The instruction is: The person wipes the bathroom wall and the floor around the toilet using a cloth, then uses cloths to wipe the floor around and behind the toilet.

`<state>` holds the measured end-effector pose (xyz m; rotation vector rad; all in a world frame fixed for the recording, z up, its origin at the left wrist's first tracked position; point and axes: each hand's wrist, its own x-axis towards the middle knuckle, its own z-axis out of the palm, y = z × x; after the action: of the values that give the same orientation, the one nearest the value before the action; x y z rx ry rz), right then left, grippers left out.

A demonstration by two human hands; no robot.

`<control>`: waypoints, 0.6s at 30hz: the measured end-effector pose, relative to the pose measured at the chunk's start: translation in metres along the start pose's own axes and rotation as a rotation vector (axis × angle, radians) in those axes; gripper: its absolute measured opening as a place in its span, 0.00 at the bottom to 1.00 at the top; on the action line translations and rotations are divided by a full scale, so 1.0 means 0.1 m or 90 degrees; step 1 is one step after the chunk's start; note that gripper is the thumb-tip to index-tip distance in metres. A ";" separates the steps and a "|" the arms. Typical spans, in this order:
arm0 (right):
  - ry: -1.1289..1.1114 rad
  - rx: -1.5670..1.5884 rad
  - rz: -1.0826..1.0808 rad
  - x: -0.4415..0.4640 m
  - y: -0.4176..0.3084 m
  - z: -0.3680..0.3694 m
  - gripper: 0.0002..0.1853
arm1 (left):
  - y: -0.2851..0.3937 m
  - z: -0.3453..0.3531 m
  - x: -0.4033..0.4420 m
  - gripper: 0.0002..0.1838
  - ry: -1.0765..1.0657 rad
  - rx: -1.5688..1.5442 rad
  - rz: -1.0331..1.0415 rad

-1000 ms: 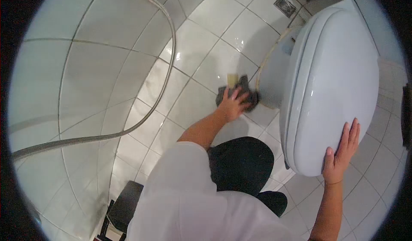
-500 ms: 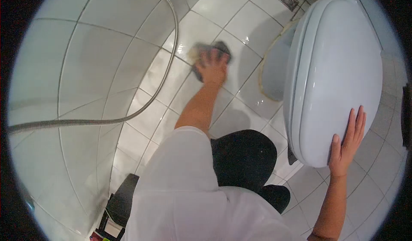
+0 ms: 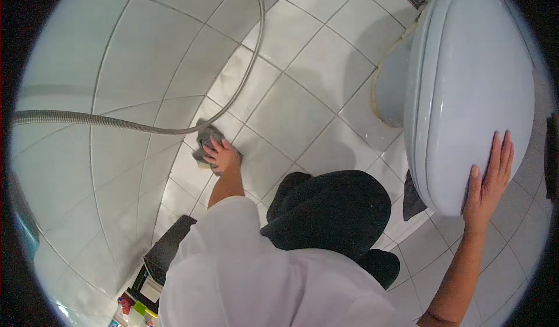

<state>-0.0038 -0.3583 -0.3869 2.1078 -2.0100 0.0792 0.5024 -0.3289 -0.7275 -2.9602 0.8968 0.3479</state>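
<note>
A tiled bathroom seen from above: a glossy floor of pale square tiles (image 3: pixel 300 117) with darker grout lines meets a curved-looking wall of pale grey tiles (image 3: pixel 145 48). The person's left hand (image 3: pixel 226 157) is down on the floor close to that wall. Its fingers are spread and extended, lying over a crumpled dark grey cloth (image 3: pixel 205 135); the cloth sits under the fingertips and sticks out beyond them toward the wall. A small pale yellow piece (image 3: pixel 204 165) shows at the cloth's edge, just beside the fingers. A ribbed silver metal hose (image 3: pixel 256 53) curves past just beyond the fingertips, overlapping the cloth's far edge in this view; whether they touch cannot be told.

The right hand (image 3: pixel 488 190), well apart from the left, rests on a white toilet with its oval lid down (image 3: pixel 471 94), fingers straight and unclosed against the lid's smooth surface, thumb set apart.

Half a second ago, the left hand and cloth were farther out on the floor; a second ago, they were beside the toilet's base. Now they are beside the wall, while the right hand has stayed on the lid.
</note>
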 end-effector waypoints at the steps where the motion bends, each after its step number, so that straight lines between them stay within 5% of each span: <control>1: -0.001 -0.003 0.006 0.01 -0.02 -0.01 0.30 | 0.22 0.05 -0.05 0.27 -0.002 -0.001 0.002; 3: -0.007 -0.008 0.013 0.00 -0.06 -0.03 0.30 | 0.77 0.11 -0.31 0.27 0.040 -0.009 -0.154; 6: -0.001 0.004 0.017 0.04 -0.07 -0.04 0.31 | 1.35 0.46 -0.83 0.26 0.086 0.013 0.243; 11: -0.003 -0.001 0.030 0.03 -0.12 -0.05 0.30 | 2.45 0.31 -1.70 0.26 -0.167 -0.043 0.680; 16: -0.004 -0.003 0.025 0.01 -0.14 -0.07 0.30 | 2.38 0.38 -1.75 0.23 -0.210 0.055 1.140; 18: 0.002 -0.012 0.020 0.04 -0.13 -0.07 0.30 | 2.12 0.29 -1.58 0.23 -0.221 0.101 1.219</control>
<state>0.0097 -0.3602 -0.3814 2.0633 -2.0352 0.0695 0.2516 -0.4173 -0.7131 -0.8700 2.9072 0.6035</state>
